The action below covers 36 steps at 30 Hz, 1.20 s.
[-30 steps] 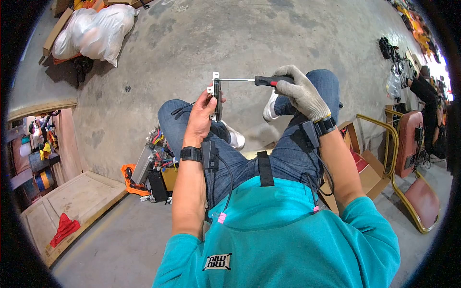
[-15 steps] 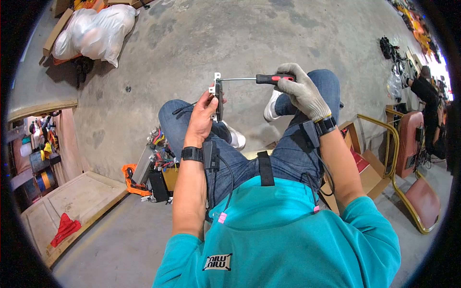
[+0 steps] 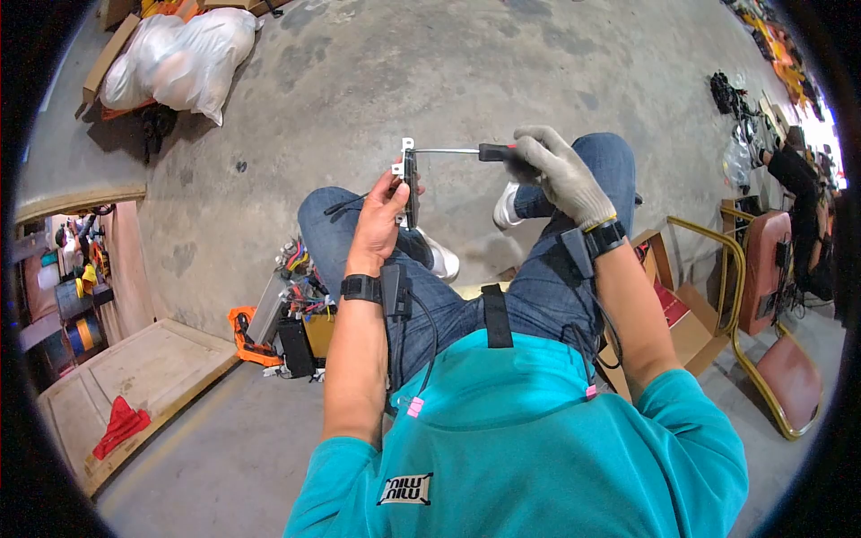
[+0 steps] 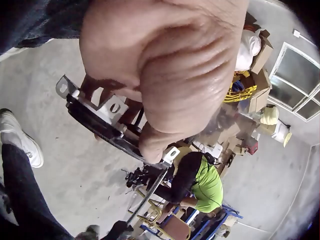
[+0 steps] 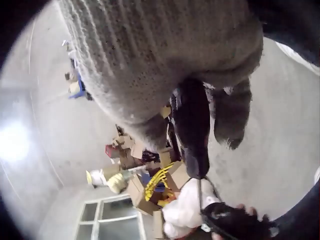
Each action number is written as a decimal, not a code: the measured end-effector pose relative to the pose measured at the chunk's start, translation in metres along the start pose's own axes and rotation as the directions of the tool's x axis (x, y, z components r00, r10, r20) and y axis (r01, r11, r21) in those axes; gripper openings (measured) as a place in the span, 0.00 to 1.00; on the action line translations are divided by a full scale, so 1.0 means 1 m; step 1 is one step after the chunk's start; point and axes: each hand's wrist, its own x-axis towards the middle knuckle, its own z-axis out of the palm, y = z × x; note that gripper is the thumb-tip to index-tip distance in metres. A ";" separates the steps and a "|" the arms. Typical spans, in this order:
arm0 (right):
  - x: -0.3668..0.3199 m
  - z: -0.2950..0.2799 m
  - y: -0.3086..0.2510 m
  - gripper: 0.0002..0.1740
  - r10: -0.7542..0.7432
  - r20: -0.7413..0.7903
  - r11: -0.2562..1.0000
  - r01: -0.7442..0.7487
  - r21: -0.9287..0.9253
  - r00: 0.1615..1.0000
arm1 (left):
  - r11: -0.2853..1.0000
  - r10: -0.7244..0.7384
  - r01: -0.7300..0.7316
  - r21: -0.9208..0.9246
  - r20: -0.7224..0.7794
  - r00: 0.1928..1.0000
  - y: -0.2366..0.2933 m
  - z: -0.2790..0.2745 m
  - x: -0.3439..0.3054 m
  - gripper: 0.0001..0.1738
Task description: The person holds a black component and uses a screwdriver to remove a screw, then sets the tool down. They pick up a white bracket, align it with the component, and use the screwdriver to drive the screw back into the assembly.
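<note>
Black part with white metal tabs (image 3: pixel 411 199): one, held lengthwise up the frame, above and slightly left of centre in the head view. Gripped in the bare left hand (image 3: pixel 378 224), fingers and thumb clamped on it. Screwdriver (image 3: pixel 484 152): one, black handle with a touch of red, shank level, tip to the left at the part's upper end, just below the topmost tab; exact contact too small to tell. Held by handle in the gloved right hand (image 3: pixel 569 184), upper right of centre, fingers clamped on it, somewhat blurred.

Further items. White plastic bag (image 3: pixel 184 67), upper left. Red cloth (image 3: pixel 121 429) on pale wooden panel (image 3: pixel 179 363), lower left. Orange object (image 3: pixel 247 336) on grey floor (image 3: pixel 484 72), left of centre. Open cardboard box (image 3: pixel 702 334) and gold-framed chair (image 3: pixel 789 377), right side. Bright-green shirt (image 4: pixel 207 184) on another person, lower right of left wrist view.
</note>
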 end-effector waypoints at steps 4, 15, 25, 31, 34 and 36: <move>0.003 -0.007 0.009 0.21 0.089 0.042 0.984 -0.082 -0.159 0.995 | 1.000 -0.014 0.014 -0.021 -0.021 1.000 0.001 0.002 0.000 0.25; -0.002 -0.003 -0.003 0.19 0.121 0.068 0.981 -0.109 -0.163 0.990 | 1.000 0.003 -0.003 -0.023 -0.020 1.000 -0.002 0.000 0.002 0.26; 0.005 -0.002 0.005 0.21 0.103 0.018 0.995 -0.103 -0.004 0.995 | 0.999 -0.025 0.024 -0.030 -0.008 1.000 -0.006 -0.002 0.003 0.25; 0.001 0.005 0.002 0.20 0.006 -0.035 0.998 -0.004 0.060 0.999 | 1.000 -0.015 0.015 -0.023 -0.014 1.000 -0.005 -0.001 0.002 0.25; 0.001 0.004 0.000 0.17 0.055 -0.049 0.992 -0.049 0.112 0.997 | 0.999 -0.025 0.024 -0.033 -0.018 1.000 -0.005 0.000 0.002 0.24; 0.003 -0.007 0.005 0.18 0.099 0.098 0.995 -0.096 -0.029 0.990 | 0.998 -0.018 0.016 -0.060 -0.026 1.000 -0.005 0.001 0.002 0.24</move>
